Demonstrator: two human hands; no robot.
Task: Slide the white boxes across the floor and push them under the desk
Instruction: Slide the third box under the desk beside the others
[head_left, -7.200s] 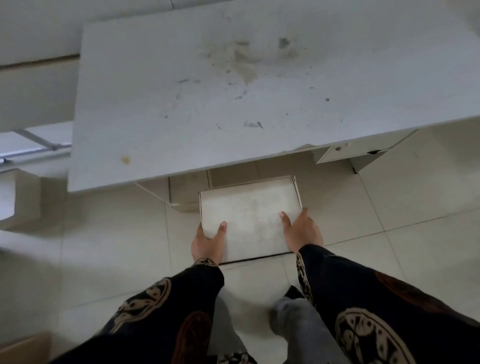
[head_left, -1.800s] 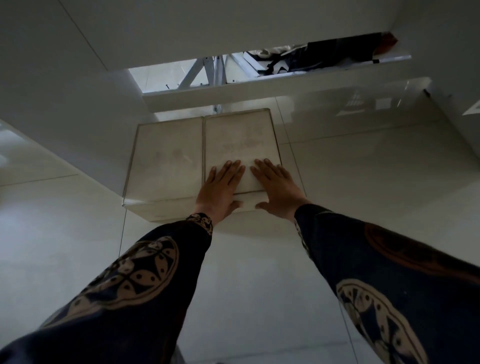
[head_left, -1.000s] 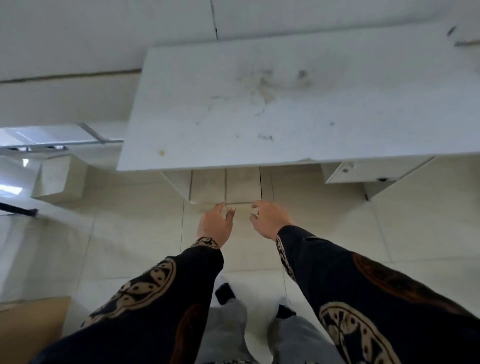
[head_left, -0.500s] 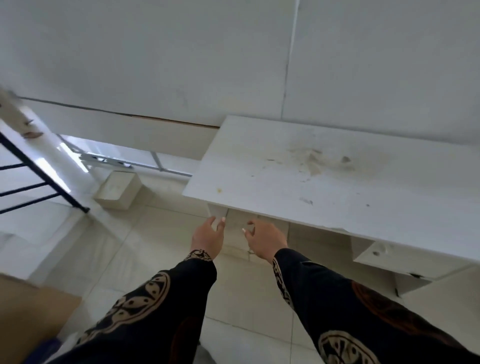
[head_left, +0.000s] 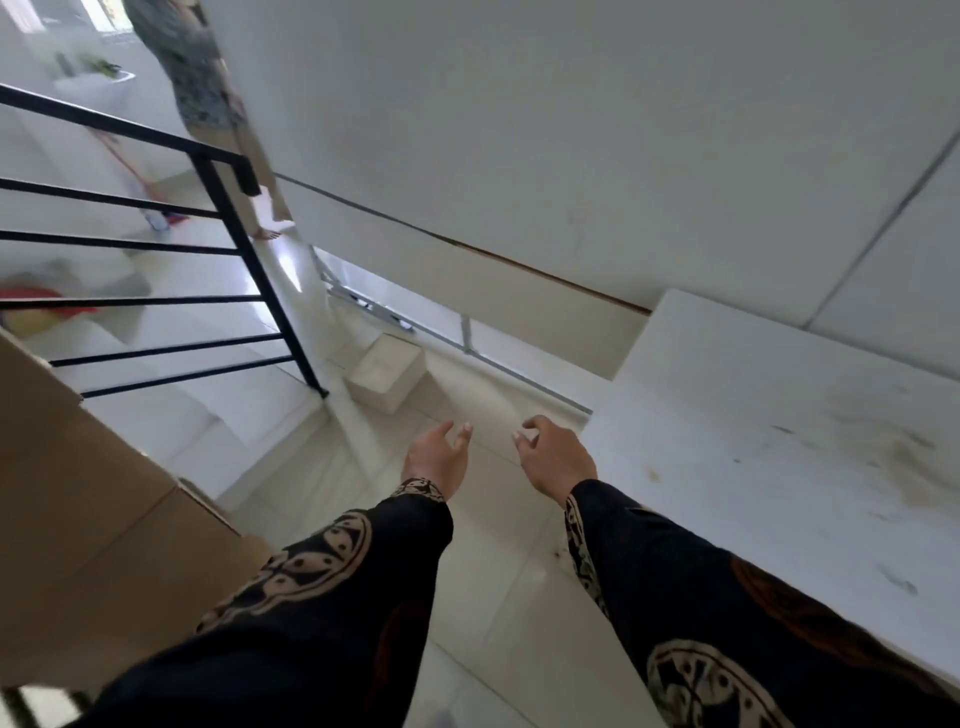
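A white box (head_left: 385, 372) stands on the tiled floor near the foot of the black railing, ahead and to the left of my hands. The white desk (head_left: 779, 457) with its stained top fills the right side; the boxes under it are hidden. My left hand (head_left: 435, 458) and my right hand (head_left: 557, 457) hang in the air above the floor, both empty with loosely curled, parted fingers. The box lies roughly a hand's length beyond my left hand.
A black stair railing (head_left: 249, 260) runs along the left, with steps going down behind it. A large brown cardboard box (head_left: 93, 519) sits at the lower left. Another person (head_left: 208, 98) stands at the far upper left beside a broom. A metal frame (head_left: 415, 332) lies along the wall.
The view has swung left, away from the desk front. The desk now sits on the right and the loose white box is nearer my hands. Both hands stay empty.
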